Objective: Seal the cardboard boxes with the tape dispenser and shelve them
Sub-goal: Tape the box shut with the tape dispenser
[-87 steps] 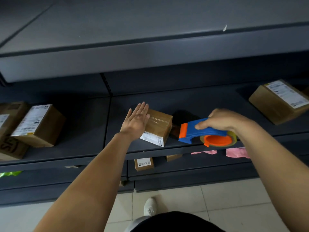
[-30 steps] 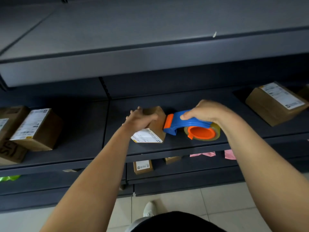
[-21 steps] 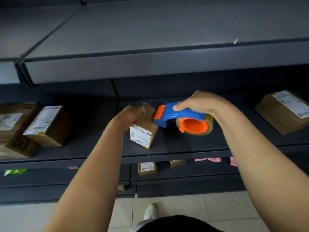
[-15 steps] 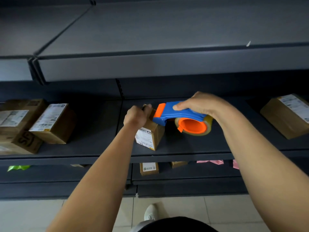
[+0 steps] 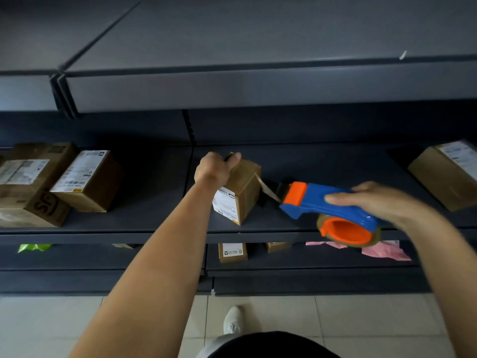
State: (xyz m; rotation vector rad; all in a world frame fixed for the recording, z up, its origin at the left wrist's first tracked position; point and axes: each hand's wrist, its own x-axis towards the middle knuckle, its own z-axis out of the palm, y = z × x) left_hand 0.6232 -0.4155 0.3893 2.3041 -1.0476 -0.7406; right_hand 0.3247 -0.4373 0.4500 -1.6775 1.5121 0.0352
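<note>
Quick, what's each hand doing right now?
Left hand: gripping the small box on the shelf.
Right hand: holding the tape dispenser.

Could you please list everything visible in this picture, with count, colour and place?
held box: one, brown with white label, middle shelf, centre
tape dispenser: one, blue and orange, right of that box
tape strip: one, translucent, stretched from box to dispenser
left boxes: at least three, brown, middle shelf, left
right box: one, brown, middle shelf, right
small boxes: at least two, brown, lower shelf
pink paper: one, lower shelf, right
green scrap: one, lower shelf, left
shelving: dark grey
floor: pale tiles
shoe: one, white, on floor
left hand: grips the held box's top
right hand: holds the dispenser
</note>
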